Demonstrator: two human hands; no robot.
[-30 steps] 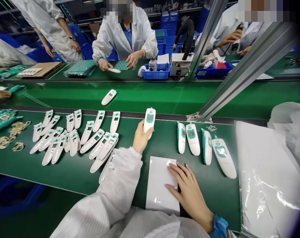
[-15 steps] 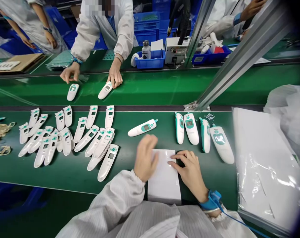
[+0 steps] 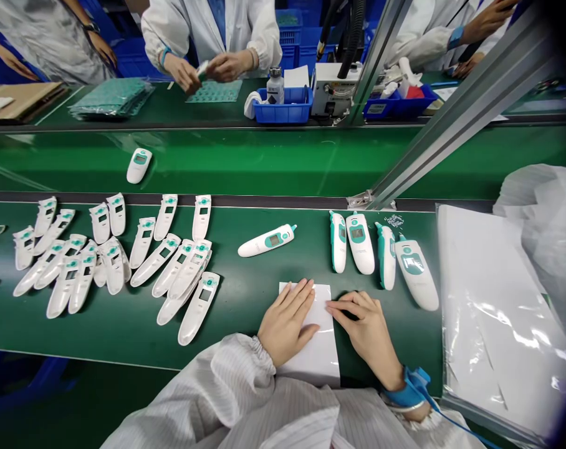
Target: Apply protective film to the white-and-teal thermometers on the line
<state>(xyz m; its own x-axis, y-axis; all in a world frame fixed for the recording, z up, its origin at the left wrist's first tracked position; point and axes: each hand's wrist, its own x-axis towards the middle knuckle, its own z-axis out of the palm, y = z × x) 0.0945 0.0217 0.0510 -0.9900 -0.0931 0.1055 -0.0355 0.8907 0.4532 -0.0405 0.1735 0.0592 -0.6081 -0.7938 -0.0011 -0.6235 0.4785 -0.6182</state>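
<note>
My left hand (image 3: 287, 323) lies flat on a white glossy sheet or packet (image 3: 318, 355) on the green belt, and my right hand (image 3: 363, 330) rests on its right edge with the fingers pointing left. Neither hand holds anything else. Just above the sheet, a white and teal thermometer (image 3: 267, 241) lies sideways. To its right stand several larger white thermometers (image 3: 360, 243) in a row. Many more thermometers (image 3: 112, 262) lie in rows left of my hands.
A stack of clear plastic bags (image 3: 502, 318) lies at the right, beside an aluminium frame rail (image 3: 451, 112). Across a second green belt (image 3: 264, 162), a co-worker's hands (image 3: 208, 70) work at the far bench near a blue tray (image 3: 283, 106). One thermometer (image 3: 139, 165) lies on that belt.
My left hand has let go of the thermometer, which now lies sideways on the belt, and it has moved onto the sheet. One thermometer has left the far belt, taken by the co-worker.
</note>
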